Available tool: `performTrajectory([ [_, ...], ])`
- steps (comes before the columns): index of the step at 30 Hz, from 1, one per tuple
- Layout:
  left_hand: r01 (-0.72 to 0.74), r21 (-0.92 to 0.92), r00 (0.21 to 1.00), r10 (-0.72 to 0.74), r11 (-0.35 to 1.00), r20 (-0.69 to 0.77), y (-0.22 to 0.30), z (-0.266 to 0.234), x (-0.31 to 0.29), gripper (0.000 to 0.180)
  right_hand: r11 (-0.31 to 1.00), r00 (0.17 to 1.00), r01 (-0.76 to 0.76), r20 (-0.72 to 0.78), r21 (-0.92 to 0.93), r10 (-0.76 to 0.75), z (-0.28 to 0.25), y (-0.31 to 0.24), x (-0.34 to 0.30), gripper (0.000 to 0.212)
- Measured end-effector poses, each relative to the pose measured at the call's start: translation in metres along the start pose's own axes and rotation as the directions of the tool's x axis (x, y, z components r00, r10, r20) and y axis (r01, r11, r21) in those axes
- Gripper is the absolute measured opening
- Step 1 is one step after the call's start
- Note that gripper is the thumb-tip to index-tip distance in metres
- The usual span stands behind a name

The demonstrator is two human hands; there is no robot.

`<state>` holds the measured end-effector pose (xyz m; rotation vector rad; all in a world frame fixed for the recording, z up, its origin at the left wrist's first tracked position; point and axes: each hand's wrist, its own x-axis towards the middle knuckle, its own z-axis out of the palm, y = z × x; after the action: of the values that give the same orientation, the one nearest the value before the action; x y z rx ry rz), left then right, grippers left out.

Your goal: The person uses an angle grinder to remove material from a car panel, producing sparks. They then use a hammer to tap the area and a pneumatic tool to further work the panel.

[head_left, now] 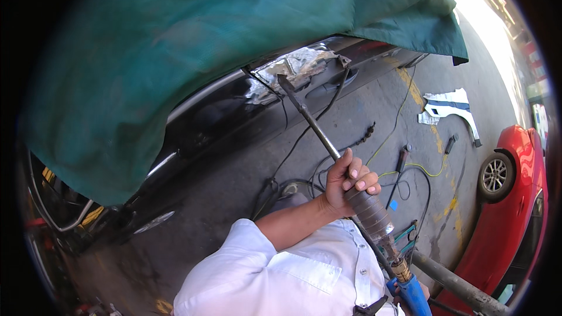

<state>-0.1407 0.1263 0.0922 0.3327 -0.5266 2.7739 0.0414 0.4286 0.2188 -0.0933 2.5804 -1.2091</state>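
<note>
A long slide hammer dent puller (370,215) runs up from my lower right to a dark car panel. My left hand (351,182) is closed round the upper end of its thick ribbed weight, thumb along the rod. Low at the blue handle (414,297), my right hand (400,301) is mostly hidden, but its fingers seem wrapped round that handle. The flat tip (283,82) meets or nearly meets a crumpled patch of bare metal (295,65) on the car. At the patch's right edge sits a clamp (344,61) with a black cable.
A green cover (234,41) drapes over the dark car (216,114). Cables and hoses cross the floor, where two power tools (404,157) (451,143) lie. Farther right are a loose white fender (451,108) and a red car (503,210). A grey pole (462,287) slants at lower right.
</note>
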Motion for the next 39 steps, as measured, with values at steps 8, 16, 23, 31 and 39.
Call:
performTrajectory([
  [8,0.003,0.038,0.999,-0.002,0.999,-0.038,0.002,0.007,0.013,0.058,0.999,0.988,-0.019,-0.156,-0.031,0.014,0.018,-0.038,-0.005,0.039],
  [16,-0.001,0.031,0.999,0.002,1.000,-0.048,0.006,0.004,0.011,0.059,1.000,0.984,0.004,-0.176,-0.012,-0.006,0.017,-0.035,0.000,0.037],
  [23,-0.006,0.039,0.999,0.008,0.999,-0.044,0.006,0.006,0.011,0.059,0.996,0.973,0.093,-0.211,-0.007,-0.092,0.022,-0.018,-0.006,0.038],
  [31,-0.004,0.026,0.997,0.006,1.000,-0.082,0.005,-0.001,0.004,0.058,0.985,0.998,-0.001,-0.063,0.170,0.012,-0.006,-0.017,-0.014,0.039],
  [39,-0.145,0.058,0.968,0.154,0.988,-0.198,0.034,0.027,0.024,0.058,0.993,0.985,0.040,-0.170,0.114,-0.020,0.010,-0.036,-0.005,0.047],
])
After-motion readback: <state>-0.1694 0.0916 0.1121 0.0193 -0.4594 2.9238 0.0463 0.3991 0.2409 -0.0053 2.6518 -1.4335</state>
